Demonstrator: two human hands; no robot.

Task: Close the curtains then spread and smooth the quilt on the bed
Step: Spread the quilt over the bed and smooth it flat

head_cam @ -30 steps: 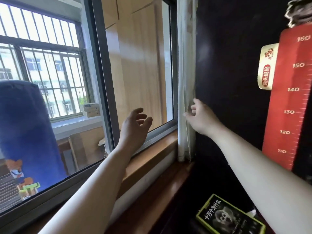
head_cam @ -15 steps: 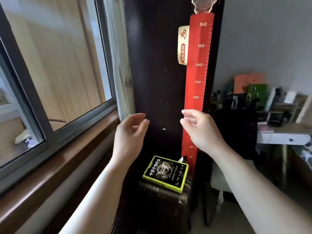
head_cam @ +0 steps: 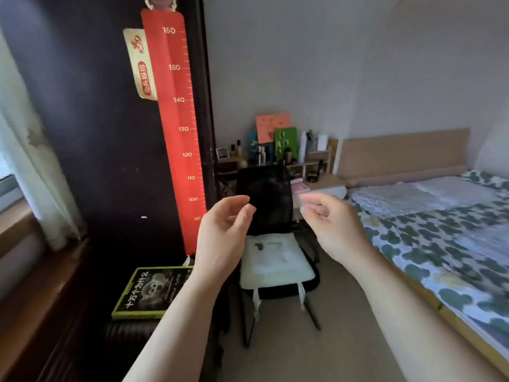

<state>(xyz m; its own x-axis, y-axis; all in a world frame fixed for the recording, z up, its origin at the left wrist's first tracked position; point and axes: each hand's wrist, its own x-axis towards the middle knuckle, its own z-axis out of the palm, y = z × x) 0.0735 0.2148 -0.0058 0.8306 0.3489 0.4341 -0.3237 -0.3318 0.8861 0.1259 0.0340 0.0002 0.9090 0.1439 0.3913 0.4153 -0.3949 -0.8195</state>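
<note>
Two empty hands in front of me: left hand point(head_cam: 223, 232) and right hand point(head_cam: 333, 227) are loosely curled, apart, before the chair point(head_cam: 264, 186). The curtain point(head_cam: 30, 161) hangs far left by the window; I cannot tell if it is fully drawn. The bed point(head_cam: 405, 154) lies right, with a patterned cover I take for the quilt point(head_cam: 429, 244). I judge spreading comes next: reach its near edge and grip.
</note>
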